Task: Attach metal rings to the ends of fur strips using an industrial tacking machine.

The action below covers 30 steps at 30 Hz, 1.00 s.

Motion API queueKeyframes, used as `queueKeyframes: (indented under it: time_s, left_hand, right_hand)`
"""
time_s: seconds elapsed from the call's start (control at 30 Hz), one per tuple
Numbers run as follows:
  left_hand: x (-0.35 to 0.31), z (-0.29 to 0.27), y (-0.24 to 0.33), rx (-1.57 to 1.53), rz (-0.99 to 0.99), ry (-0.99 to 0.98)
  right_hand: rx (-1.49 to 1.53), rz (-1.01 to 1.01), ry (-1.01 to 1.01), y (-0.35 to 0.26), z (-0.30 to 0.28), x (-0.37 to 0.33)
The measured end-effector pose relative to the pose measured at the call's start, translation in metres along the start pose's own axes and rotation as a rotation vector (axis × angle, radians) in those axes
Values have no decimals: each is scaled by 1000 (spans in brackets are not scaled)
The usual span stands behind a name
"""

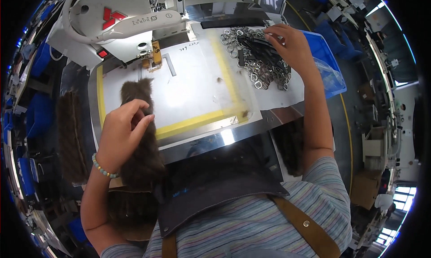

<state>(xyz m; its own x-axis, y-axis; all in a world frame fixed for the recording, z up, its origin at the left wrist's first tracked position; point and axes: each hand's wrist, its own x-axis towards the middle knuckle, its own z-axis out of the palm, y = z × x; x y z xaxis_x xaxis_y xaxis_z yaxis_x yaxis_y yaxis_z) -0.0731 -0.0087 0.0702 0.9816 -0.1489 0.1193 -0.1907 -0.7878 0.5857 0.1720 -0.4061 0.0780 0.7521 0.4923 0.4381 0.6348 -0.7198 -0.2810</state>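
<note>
My left hand (125, 131) is over a long strip of brown fur (142, 157), its fingers loosely curled, with a gap between thumb and forefinger. The strip runs from the work plate toward my lap, and its far end lies below the sewing machine head (150, 56). Over at the right, my right hand (291, 46) reaches above a heap of metal rings (258, 76) mixed with black straps (256, 49). Its fingers are bent and apart, and nothing shows between them. A beaded bracelet (104, 168) circles my left wrist.
Yellow tape (197, 123) borders the white work plate (193, 87). A blue bin (332, 62) with clear plastic stands beyond the right arm. More brown fur (72, 136) lies at the left. A long black bar (233, 23) lies behind the heap.
</note>
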Motion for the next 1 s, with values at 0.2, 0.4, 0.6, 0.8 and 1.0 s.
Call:
queueKeyframes:
  time_s: [0.2, 0.4, 0.6, 0.8, 1.0]
  left_hand:
    - [53, 28, -17, 325, 389, 21]
    - [64, 37, -51, 25, 298, 71]
    - [60, 36, -43, 81, 322, 90]
    - [58, 33, -42, 120, 365, 104]
    - [58, 32, -42, 95, 365, 108]
  right_hand:
    - [59, -182, -218, -29, 22, 4]
    - [-44, -229, -229, -36, 22, 2]
    - [-136, -273, -108, -45, 42, 20]
    - [-261, -212, -114, -26, 76, 84]
    - [-309, -273, -175, -10, 111, 105]
